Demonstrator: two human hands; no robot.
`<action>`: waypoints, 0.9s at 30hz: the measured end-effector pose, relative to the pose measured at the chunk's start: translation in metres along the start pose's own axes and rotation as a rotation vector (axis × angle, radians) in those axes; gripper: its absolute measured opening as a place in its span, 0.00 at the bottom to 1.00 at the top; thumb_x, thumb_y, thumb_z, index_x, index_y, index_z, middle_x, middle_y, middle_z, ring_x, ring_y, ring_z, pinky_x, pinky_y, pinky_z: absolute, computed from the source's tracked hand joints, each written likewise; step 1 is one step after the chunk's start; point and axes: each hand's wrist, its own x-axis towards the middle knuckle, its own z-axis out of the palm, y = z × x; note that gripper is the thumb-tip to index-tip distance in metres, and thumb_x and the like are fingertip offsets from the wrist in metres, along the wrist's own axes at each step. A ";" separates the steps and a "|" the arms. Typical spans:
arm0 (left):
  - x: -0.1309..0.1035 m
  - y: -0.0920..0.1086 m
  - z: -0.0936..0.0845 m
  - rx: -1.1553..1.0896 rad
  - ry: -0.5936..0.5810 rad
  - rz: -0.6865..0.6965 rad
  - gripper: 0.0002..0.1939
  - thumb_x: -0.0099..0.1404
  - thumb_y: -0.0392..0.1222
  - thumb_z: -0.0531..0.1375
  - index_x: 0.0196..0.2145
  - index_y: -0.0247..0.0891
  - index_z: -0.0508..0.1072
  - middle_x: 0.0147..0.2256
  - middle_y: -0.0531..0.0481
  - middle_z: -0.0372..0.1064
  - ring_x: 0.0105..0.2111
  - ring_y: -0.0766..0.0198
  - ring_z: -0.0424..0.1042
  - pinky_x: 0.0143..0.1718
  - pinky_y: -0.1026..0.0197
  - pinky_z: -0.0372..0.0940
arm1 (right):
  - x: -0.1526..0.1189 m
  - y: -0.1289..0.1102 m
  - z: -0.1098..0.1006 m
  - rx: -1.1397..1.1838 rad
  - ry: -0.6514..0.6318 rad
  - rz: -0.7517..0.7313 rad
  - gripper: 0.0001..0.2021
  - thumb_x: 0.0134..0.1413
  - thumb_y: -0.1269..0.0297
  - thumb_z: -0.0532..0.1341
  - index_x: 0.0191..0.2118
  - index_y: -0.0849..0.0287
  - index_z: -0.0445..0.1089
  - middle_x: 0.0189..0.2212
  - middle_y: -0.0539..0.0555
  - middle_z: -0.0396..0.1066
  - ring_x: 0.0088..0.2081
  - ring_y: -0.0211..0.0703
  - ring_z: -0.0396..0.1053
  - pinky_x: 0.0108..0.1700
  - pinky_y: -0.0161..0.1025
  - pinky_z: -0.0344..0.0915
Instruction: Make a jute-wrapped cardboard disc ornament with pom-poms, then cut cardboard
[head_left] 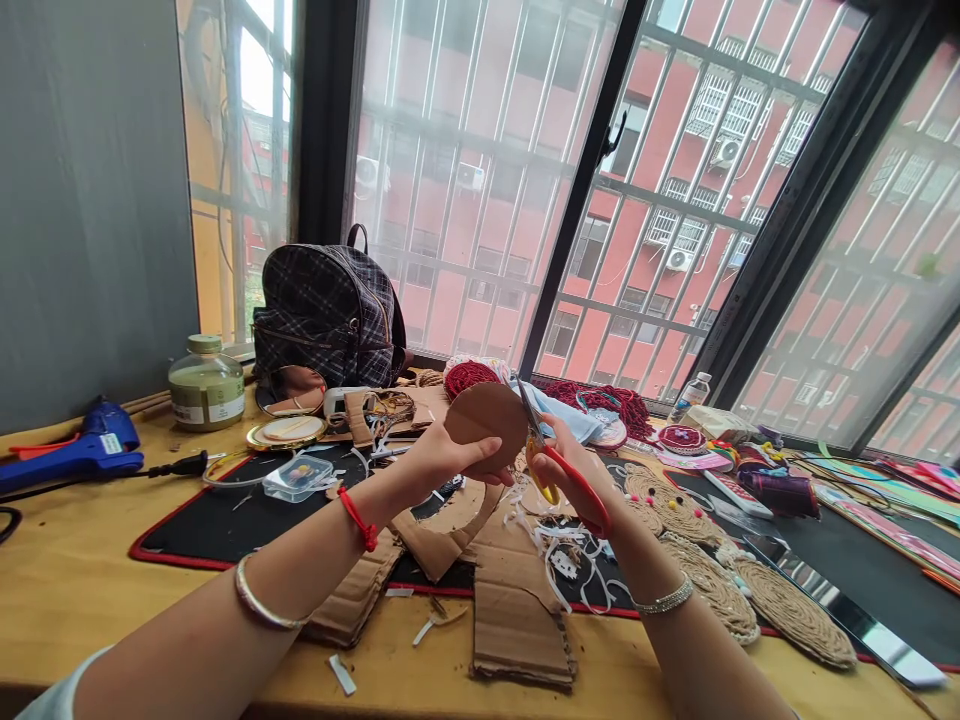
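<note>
Held up in my left hand [457,452] is a round cardboard disc [486,415], pinched at its lower edge with the thumb on the near face. My right hand [574,462] grips a pair of scissors [555,470] with red and yellow handles. The blades point up along the disc's right edge; whether they touch it I cannot tell. Below the hands lie cut cardboard pieces [517,610], one with a curved cut-out, and a tangle of white paper strips [574,560].
A blue glue gun [82,445] and a jar [206,385] stand at left, near a plaid backpack [330,315]. Dark red yarn [600,400] lies by the window. To the right are coiled rope pieces [787,608] and a phone [847,610]. A small clear box [298,479] sits on the black mat [195,525].
</note>
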 end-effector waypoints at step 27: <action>0.012 0.000 -0.029 0.165 0.113 -0.048 0.28 0.49 0.44 0.67 0.46 0.32 0.65 0.29 0.46 0.74 0.22 0.60 0.75 0.25 0.59 0.72 | 0.017 0.041 -0.009 -0.279 0.171 0.192 0.33 0.45 0.46 0.60 0.53 0.62 0.54 0.27 0.55 0.69 0.29 0.50 0.69 0.31 0.42 0.62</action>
